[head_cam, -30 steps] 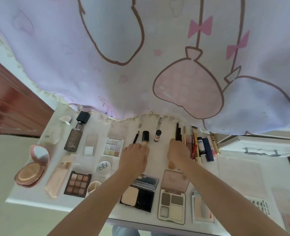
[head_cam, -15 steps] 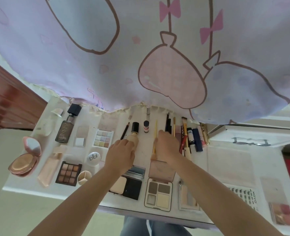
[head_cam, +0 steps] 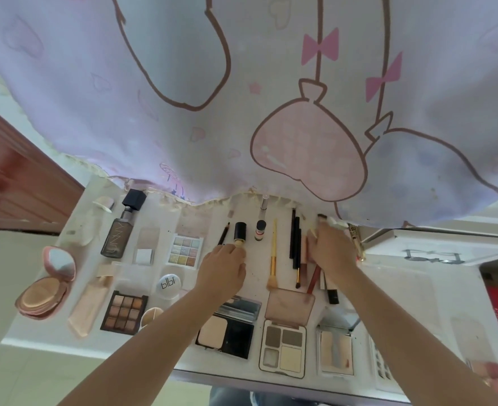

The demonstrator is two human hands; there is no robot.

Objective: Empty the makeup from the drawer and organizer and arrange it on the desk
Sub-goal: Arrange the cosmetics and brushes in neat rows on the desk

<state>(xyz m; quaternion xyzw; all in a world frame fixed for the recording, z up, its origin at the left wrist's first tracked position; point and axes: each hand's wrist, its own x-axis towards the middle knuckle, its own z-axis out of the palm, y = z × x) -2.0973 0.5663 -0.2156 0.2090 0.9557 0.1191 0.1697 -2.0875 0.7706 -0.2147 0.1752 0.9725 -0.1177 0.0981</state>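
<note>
The left hand (head_cam: 222, 266) curls onto the base of the black-capped tube (head_cam: 239, 234), while the right hand (head_cam: 331, 249) closes over the slim sticks in the lipstick cluster (head_cam: 315, 276); its exact grip I can't tell. Best nudge these smooth, roll-prone cylinders parallel to the gold-handled brush (head_cam: 273, 254) on the flat white desk (head_cam: 403, 288).

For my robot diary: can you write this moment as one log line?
step: arranging makeup | left hand: on black-capped tube | right hand: gripping pencils | gold brush: lying on desk
</note>
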